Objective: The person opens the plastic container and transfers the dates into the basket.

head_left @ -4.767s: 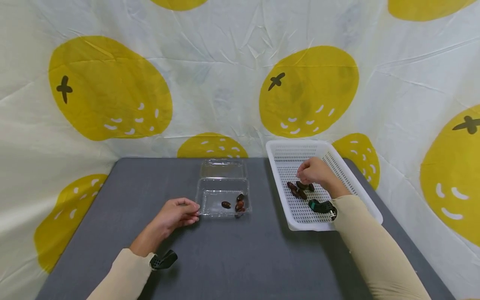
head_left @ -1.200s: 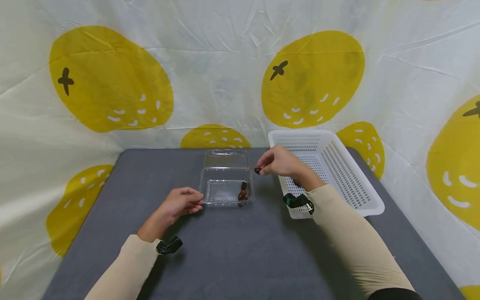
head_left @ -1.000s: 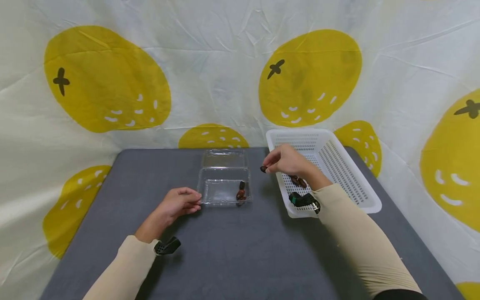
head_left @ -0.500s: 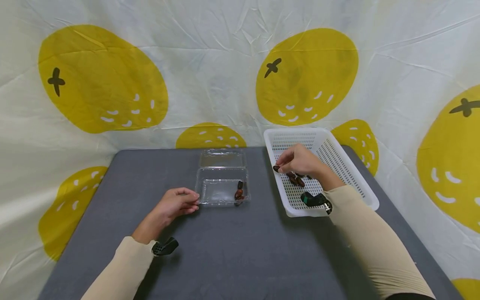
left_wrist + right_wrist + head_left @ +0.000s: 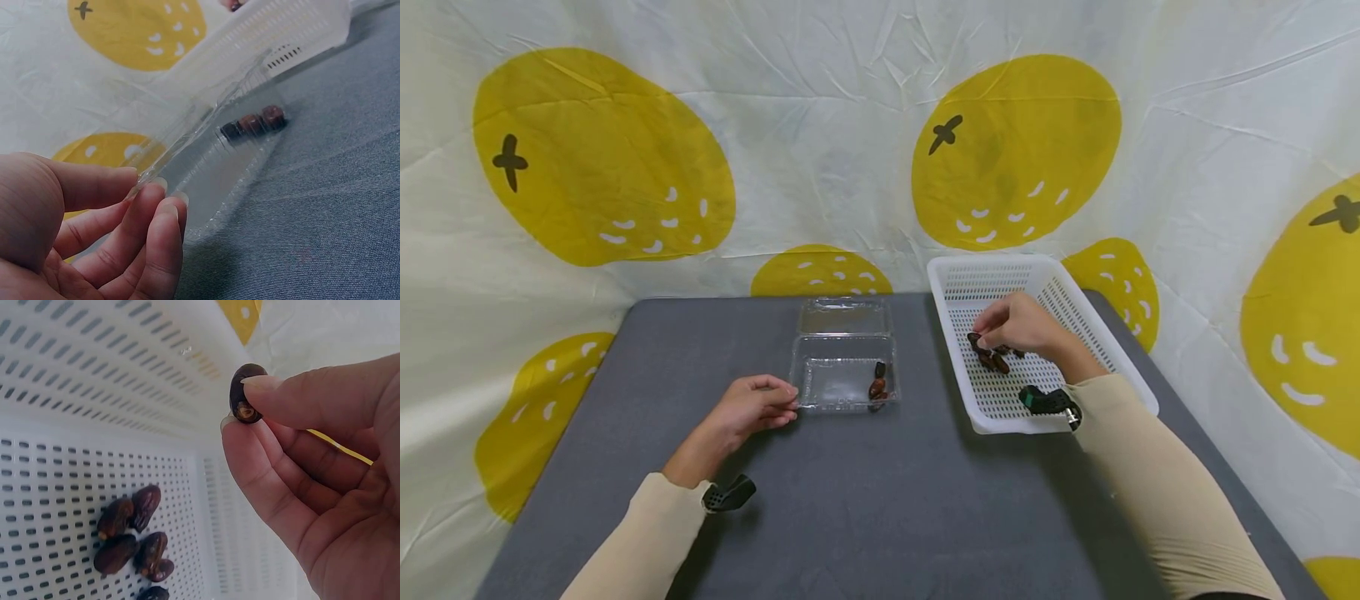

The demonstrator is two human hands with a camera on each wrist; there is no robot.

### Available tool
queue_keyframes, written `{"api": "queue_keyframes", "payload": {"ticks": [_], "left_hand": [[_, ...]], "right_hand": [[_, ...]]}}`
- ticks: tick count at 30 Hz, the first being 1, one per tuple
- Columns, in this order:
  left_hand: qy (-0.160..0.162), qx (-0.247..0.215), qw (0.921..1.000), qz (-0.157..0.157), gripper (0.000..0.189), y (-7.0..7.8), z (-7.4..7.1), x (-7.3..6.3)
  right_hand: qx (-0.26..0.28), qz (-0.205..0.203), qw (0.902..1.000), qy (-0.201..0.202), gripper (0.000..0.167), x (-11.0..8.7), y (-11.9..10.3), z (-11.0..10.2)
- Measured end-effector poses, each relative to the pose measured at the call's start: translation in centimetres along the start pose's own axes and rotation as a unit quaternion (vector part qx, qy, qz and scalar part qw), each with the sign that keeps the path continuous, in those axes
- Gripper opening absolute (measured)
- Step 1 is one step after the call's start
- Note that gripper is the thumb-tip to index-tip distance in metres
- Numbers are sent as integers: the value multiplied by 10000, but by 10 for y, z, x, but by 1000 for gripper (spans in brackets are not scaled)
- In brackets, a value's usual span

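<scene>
My left hand [image 5: 756,408] pinches the near left corner of a clear plastic clamshell box [image 5: 835,383], whose lid [image 5: 846,317] lies back. Several dark brown dates [image 5: 877,388] sit in a row along the box's right side; they also show in the left wrist view. Over a white perforated basket [image 5: 962,400], my right hand [image 5: 1022,325] holds one date [image 5: 245,394] between thumb and fingertips. Below it, in the right wrist view, several loose dates [image 5: 117,554] lie clustered on the basket floor, apart from the held one.
The grey table [image 5: 865,508] carries the box in the middle and the basket at its right. Behind hangs a white cloth [image 5: 827,167] with yellow fruit prints. Dark straps [image 5: 730,493] sit on both wrists.
The lone date left of the row is gone from the box. With a date pinched, my right hand has moved right, from near the box to over the basket. The left hand keeps its grip.
</scene>
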State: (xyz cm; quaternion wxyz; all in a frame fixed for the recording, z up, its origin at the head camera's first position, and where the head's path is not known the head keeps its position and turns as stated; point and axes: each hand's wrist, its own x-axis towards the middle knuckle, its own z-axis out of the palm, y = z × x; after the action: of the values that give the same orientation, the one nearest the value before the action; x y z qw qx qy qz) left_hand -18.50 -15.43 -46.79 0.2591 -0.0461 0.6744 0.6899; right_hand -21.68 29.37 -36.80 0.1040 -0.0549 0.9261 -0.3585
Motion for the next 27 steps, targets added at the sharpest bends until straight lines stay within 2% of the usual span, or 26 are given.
{"api": "queue_keyframes", "payload": {"ticks": [16,22,27], "left_hand": [[9,11,10000,16,12,-5,3,-4],[26,52,10000,3,18,-5,3,-5],[43,32,10000,16,15,-6,2,-7]], "right_hand": [[-290,256,9992,28,18,-3,39,-8],[-381,532,9978,-86,21,-2,58,-10],[-490,819,9951,-247,18,3,72,-10]]}}
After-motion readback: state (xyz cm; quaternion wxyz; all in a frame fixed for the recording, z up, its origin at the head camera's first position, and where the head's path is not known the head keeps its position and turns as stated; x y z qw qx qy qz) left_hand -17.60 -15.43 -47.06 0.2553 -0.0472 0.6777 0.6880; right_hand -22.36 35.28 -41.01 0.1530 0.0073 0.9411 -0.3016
